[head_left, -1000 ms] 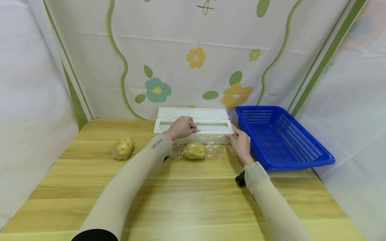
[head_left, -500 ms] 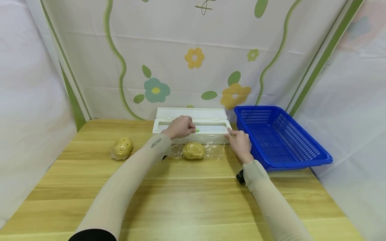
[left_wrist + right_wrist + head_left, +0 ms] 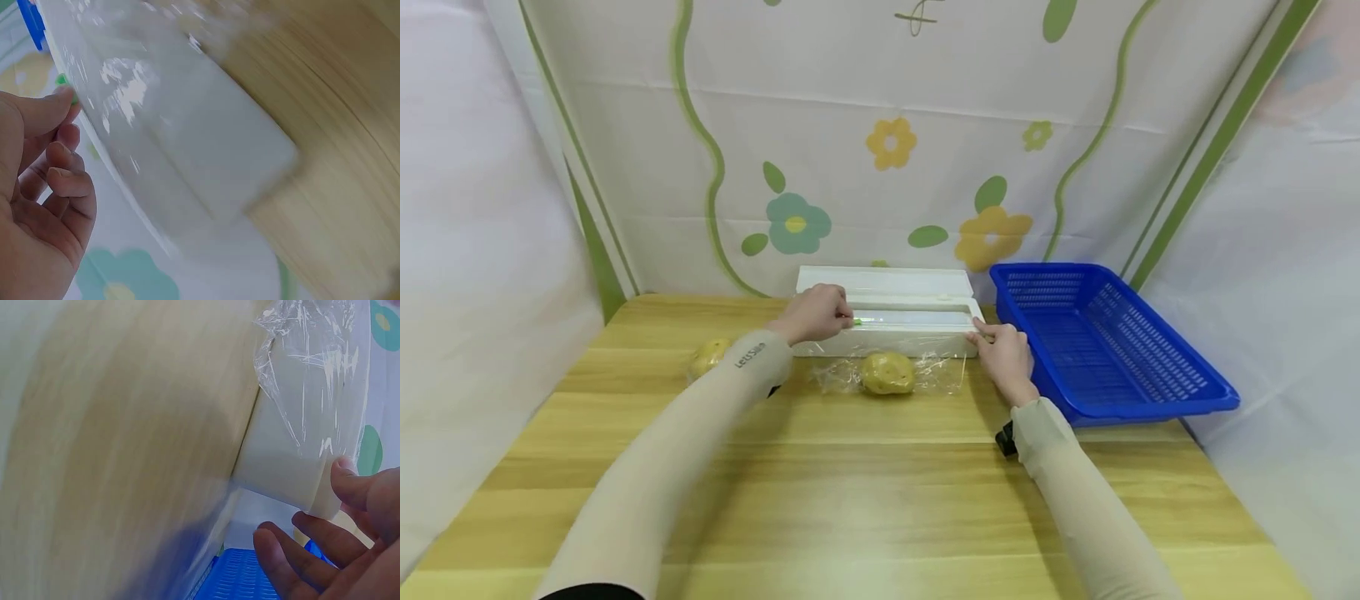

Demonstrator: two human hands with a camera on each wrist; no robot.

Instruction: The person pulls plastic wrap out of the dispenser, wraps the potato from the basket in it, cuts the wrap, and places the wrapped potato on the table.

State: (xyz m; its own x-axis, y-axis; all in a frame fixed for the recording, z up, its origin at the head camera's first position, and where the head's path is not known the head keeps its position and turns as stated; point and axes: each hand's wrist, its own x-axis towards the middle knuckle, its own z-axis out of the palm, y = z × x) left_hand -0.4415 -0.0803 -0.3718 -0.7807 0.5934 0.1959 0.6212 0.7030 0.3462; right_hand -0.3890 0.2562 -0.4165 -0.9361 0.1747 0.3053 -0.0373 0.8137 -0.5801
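Note:
A white cling film dispenser [image 3: 913,339] lies along the back of the table, its lid [image 3: 886,280] raised. Cling film [image 3: 942,375] hangs down its front, with a potato [image 3: 888,372] at the film on the table. Thumb and index finger of my left hand [image 3: 812,313] pinch a small green slider [image 3: 61,80] on the dispenser's top front edge, left of its middle. At the dispenser's right end, my right hand [image 3: 1006,360] grips the corner, thumb on the top edge and a fingertip against the end wall.
Another potato [image 3: 706,357], wrapped in film, lies at the left, partly behind my left sleeve. A blue plastic basket [image 3: 1150,413] stands right beside my right hand. A patterned cloth wall [image 3: 850,83] rises behind the table.
My left hand has slid the green slider leftward along the dispenser's edge. My right hand has stayed at the right end. The left sleeve now partly covers the wrapped potato.

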